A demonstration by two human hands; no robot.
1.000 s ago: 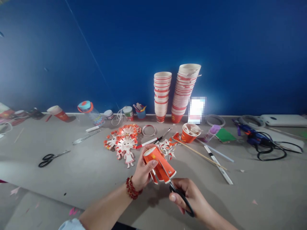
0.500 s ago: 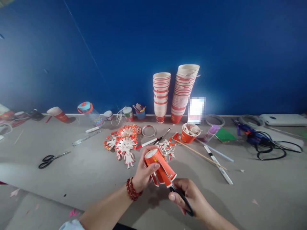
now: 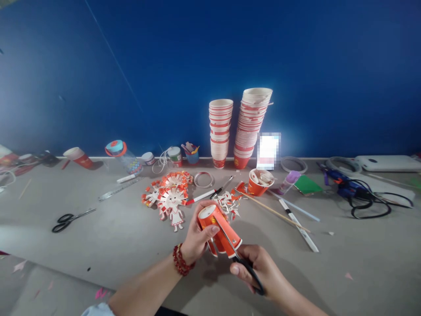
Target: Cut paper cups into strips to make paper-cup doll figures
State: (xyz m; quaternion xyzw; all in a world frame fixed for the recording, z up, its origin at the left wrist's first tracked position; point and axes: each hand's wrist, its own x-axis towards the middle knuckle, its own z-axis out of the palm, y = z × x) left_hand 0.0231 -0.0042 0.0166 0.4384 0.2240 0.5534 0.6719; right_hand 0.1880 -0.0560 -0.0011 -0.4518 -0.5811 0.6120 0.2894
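My left hand (image 3: 196, 232) is wrapped round an orange paper cup (image 3: 230, 232), its base tipped up toward the far left and its rim toward me. Slits run down the cup's side and split it into strips. Black-handled scissors (image 3: 248, 270) are gripped in my right hand (image 3: 258, 265), their blades lying along a slit in the cup. Beyond the cup lie white and orange paper scraps (image 3: 230, 202). To the left rest several cut paper figures with fringed round heads (image 3: 173, 199), one with a white dress.
Two tall stacks of paper cups (image 3: 219, 131) stand by the blue wall. A cup of scraps (image 3: 259, 182), a wooden stick (image 3: 279, 208) and a white marker (image 3: 299, 226) lie to the right. Another pair of scissors (image 3: 70, 219) is at left. A glue gun (image 3: 350, 186) with a cord sits far right.
The scissors' blades appear slightly closer together along the slit. Both hands keep nearly the same place; the whole view has shifted a little.
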